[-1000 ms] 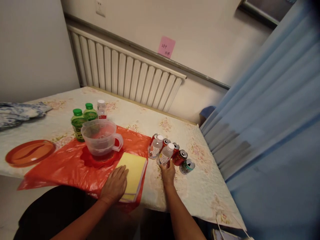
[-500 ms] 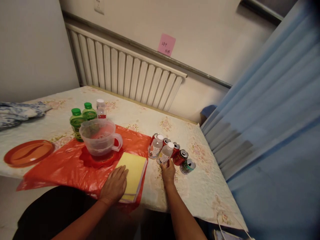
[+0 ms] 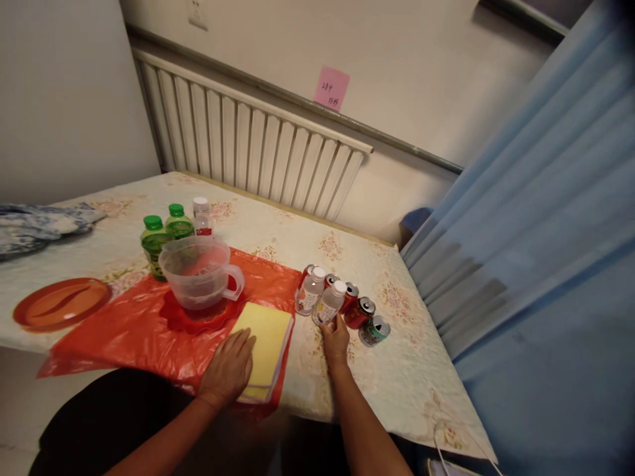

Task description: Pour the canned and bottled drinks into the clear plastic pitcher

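Note:
My left hand (image 3: pixel 229 365) lies flat with its fingers stretched over the left part of a yellow book (image 3: pixel 262 344). My right hand (image 3: pixel 336 340) has its thumb and fingers around the base of a clear bottle with a white cap (image 3: pixel 329 304). Another white-capped bottle (image 3: pixel 309 294) stands just left of it. Behind and to the right is a row of drink cans, among them a dark red one (image 3: pixel 359 313) and a green one (image 3: pixel 374 331). The book rests partly on a red plastic sheet (image 3: pixel 129 337).
A clear jug (image 3: pixel 196 274) sits on a red dish (image 3: pixel 173 320). Behind it stand green-capped bottles (image 3: pixel 153 244) and a white-capped bottle (image 3: pixel 202 218). An orange plate (image 3: pixel 62 304) and a patterned cloth (image 3: pixel 44 228) are at the left. A blue curtain (image 3: pixel 536 231) hangs right.
The view has shifted very slightly. Both hands and the objects keep their places relative to one another.

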Tool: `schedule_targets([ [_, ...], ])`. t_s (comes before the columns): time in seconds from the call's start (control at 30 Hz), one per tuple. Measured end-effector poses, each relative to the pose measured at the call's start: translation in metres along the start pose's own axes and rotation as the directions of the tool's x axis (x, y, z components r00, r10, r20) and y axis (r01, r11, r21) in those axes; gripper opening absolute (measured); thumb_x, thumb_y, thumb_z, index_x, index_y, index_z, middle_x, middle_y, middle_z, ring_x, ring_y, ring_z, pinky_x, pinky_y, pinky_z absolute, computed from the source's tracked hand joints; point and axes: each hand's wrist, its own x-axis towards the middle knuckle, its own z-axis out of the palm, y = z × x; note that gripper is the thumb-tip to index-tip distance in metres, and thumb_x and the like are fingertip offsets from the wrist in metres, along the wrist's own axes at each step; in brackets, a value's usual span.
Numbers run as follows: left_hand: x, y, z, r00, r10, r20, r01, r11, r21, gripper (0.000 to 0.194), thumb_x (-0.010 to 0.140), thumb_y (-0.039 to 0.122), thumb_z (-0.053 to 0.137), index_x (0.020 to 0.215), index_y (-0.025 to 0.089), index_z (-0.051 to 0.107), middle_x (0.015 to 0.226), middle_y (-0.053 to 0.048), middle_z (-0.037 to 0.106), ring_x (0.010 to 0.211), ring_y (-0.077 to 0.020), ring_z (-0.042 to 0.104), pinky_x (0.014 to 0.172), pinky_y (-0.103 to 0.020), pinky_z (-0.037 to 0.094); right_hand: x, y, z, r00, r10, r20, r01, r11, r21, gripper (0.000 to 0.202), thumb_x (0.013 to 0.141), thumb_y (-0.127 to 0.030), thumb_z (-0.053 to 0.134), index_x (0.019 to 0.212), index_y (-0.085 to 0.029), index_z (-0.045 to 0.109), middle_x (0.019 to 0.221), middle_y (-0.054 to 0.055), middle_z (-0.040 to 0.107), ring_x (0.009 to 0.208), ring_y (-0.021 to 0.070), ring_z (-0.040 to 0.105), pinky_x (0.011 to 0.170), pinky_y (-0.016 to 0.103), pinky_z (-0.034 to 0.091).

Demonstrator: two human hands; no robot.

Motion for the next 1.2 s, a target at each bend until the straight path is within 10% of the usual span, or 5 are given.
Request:
schedule_targets([
  [1.2, -0.0008, 0.0004, -0.0002, 1.0, -0.001, -0.008, 0.001, 1.0, 0.024, 0.039, 0.087, 0.021, 0.048, 0.123, 0.016, 0.061, 0.132, -0.013, 0.062, 0.122, -0.0301, 0.055, 0.105, -0.047, 0.04, 0.0011, 0.0076, 0.006, 1.0, 0.016, -0.011, -0.017, 0.997, -0.076, 0.05, 0.075, -0.038, 0.058, 0.118, -0.014, 0.063, 0.109, 0.017, 0.07, 0.095, 0.0278, 0.064, 0.083, 0.036, 0.047],
])
